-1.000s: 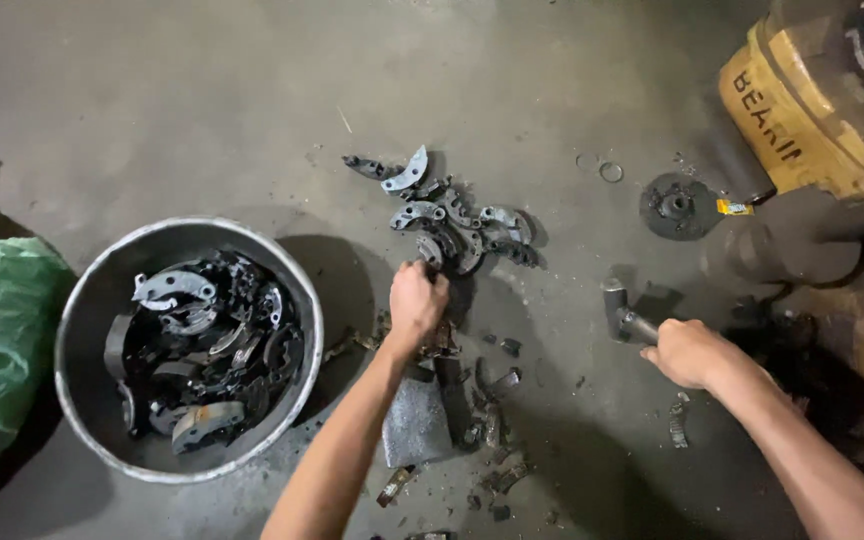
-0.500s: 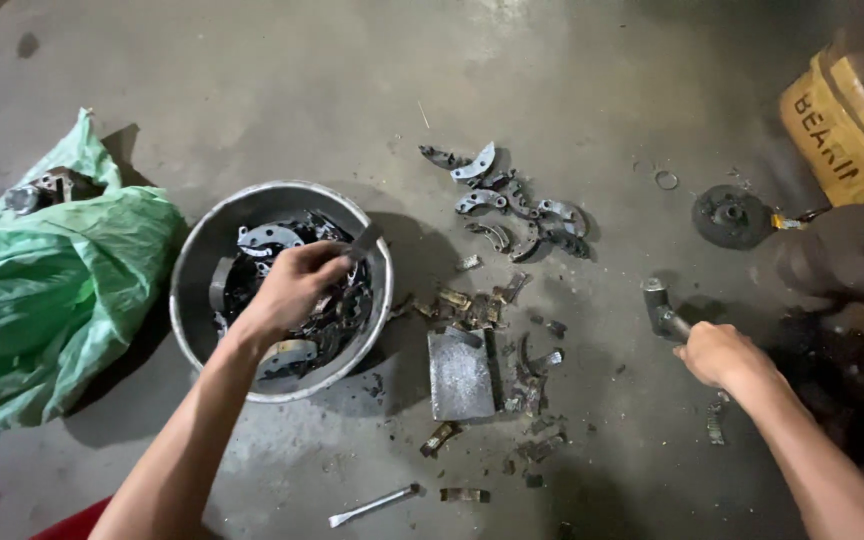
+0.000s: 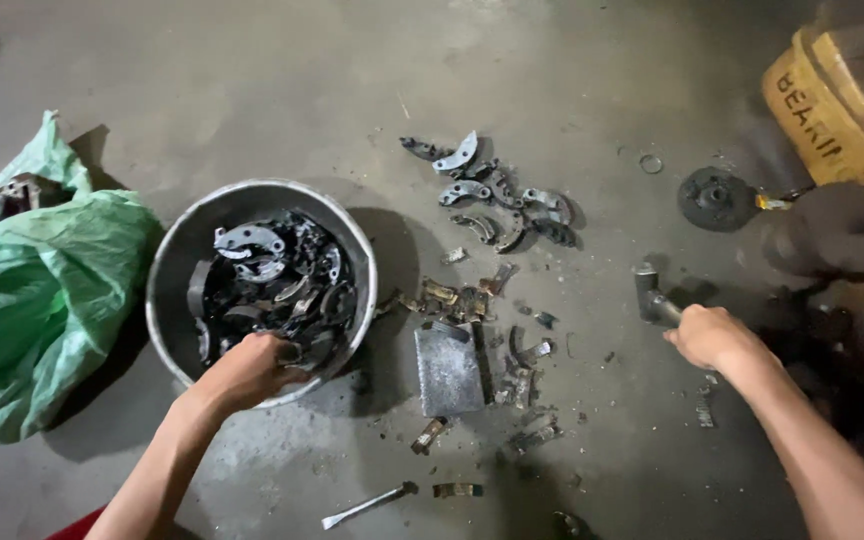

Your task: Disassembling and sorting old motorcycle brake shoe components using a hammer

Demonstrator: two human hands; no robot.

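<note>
Floor (image 3: 252, 80): stained grey concrete | your left hand (image 3: 247, 370) grips curved metal parts in round bucket (image 3: 167, 270) | right hand (image 3: 712, 335), right of bucket, clasps hammer (image 3: 649, 292)

Both forearms are bare and come in from the bottom edge of the view, spread well apart. The left arm rises from the lower left and slants up and to the right, its wrist fairly straight. The left hand (image 3: 247, 370) is turned palm down with the back of the hand toward the camera, its fingers curled downward so that the tips are hidden. The right arm enters from the lower right corner and slants up and to the left. The right hand (image 3: 712, 337) is closed into a fist, knuckles up, thumb side toward the left.
</note>
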